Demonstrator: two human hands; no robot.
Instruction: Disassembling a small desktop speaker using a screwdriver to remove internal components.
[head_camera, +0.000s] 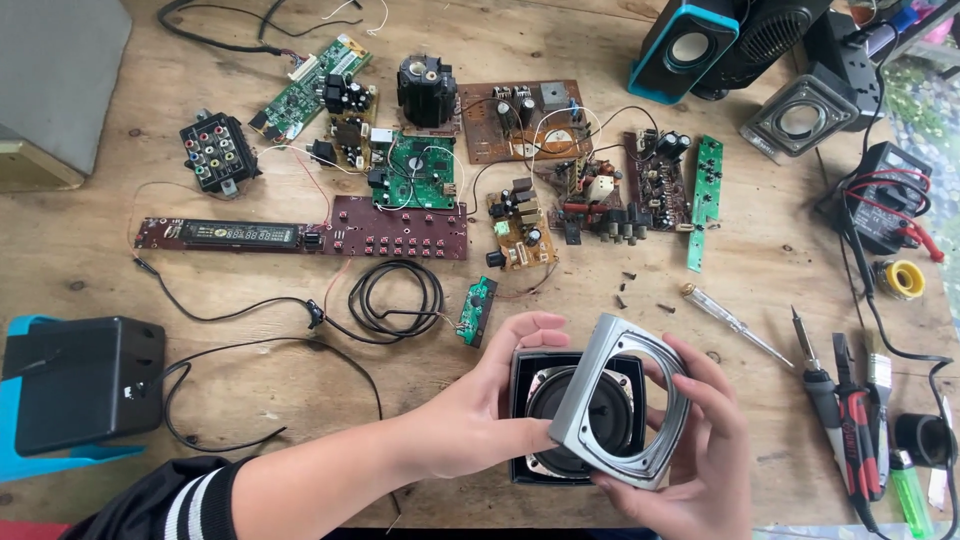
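head view: left hand (487, 410) clamped on black speaker box (530, 420), steadying it. right hand (690, 450) fingers pinch grey frame (622, 400), tilted off box front, cone exposed. screwdriver (735, 325) right of box, near.

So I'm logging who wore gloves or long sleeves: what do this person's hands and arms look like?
Both hands, left hand and right hand, are bare, with no gloves. The left arm has a black sleeve with white stripes pushed up, forearm uncovered. No sleeve shows on the right.
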